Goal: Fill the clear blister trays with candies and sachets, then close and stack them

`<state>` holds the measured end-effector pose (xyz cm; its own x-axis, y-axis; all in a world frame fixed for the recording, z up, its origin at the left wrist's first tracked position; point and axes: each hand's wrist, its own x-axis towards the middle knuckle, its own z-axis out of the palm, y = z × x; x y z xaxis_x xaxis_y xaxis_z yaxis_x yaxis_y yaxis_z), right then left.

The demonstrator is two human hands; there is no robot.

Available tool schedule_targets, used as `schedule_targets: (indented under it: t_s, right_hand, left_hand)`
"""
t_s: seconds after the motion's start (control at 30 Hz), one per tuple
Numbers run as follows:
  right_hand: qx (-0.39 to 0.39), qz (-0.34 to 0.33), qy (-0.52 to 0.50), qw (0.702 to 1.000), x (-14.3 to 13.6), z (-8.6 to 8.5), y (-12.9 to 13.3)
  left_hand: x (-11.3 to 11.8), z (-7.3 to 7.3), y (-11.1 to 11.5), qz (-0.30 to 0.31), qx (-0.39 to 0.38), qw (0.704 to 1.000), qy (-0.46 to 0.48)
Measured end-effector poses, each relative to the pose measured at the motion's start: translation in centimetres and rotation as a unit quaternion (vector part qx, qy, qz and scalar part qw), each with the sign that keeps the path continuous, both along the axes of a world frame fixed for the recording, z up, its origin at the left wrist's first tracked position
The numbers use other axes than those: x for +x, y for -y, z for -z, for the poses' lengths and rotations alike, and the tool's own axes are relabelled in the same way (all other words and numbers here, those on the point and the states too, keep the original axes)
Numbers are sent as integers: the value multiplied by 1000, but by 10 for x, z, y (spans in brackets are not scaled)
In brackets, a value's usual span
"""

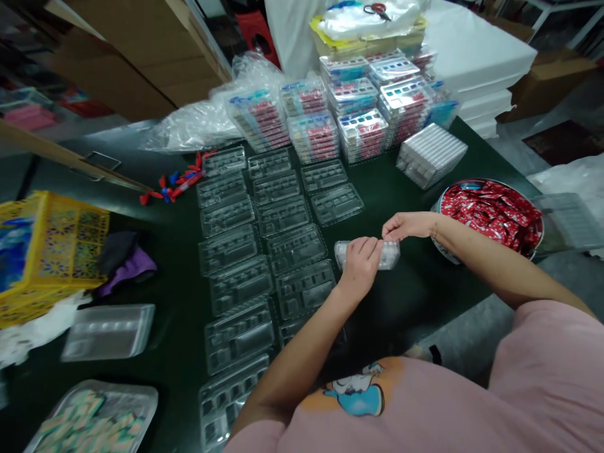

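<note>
My left hand is wrapped over a small stack of clear plastic trays above the dark green table. At the stack's right upper edge, my right hand pinches the rim with bent fingers. To the left, clear moulded trays lie in columns on the table, their compartments facing up. A taller block of stacked clear trays stands behind my right hand. The round tin beside my right forearm holds red packets.
Filled packs are piled along the back edge, near plastic wrap. Red and blue pieces lie at the back left. A yellow basket, another tray stack and a tray of pastel pieces are at left.
</note>
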<state>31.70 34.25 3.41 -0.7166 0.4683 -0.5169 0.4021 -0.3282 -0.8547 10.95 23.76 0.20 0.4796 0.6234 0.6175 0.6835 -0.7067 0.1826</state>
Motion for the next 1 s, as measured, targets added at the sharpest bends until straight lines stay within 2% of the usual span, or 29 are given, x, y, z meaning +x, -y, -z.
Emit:
schedule_targets:
  t_s: [0.13,0.3,0.43,0.53,0.63,0.73,0.8,0.9,1.0]
  right_hand:
    - [-104,38,-6,994,-4,4,4]
    - [-128,67,5,990,-12,7,12]
    - [-75,99,25,992,-9,11,3]
    - [-15,152,69,986,2,14,-18]
    - [6,146,121,982,8,21,-44]
    - [19,112,156,981,-5,32,-64]
    - [36,119,183,975,-22,40,-73]
    - [77,173,209,959,-46,47,-82]
    - [125,235,214,940,-52,45,-80]
  left_hand:
    - [1,-1,3,13,-7,1000,0]
    - [4,-5,4,12,-11,1000,-9]
    - [6,-9,10,12,-20,1000,-14]
    - [10,-12,21,22,-50,998,-35]
    - [15,-18,32,22,-98,993,-68]
    - [18,-21,37,16,-141,986,-89]
    - [18,-21,35,15,-152,984,-91]
    - [18,-17,30,5,-142,987,-80]
    - [17,-13,26,-12,-122,990,-66]
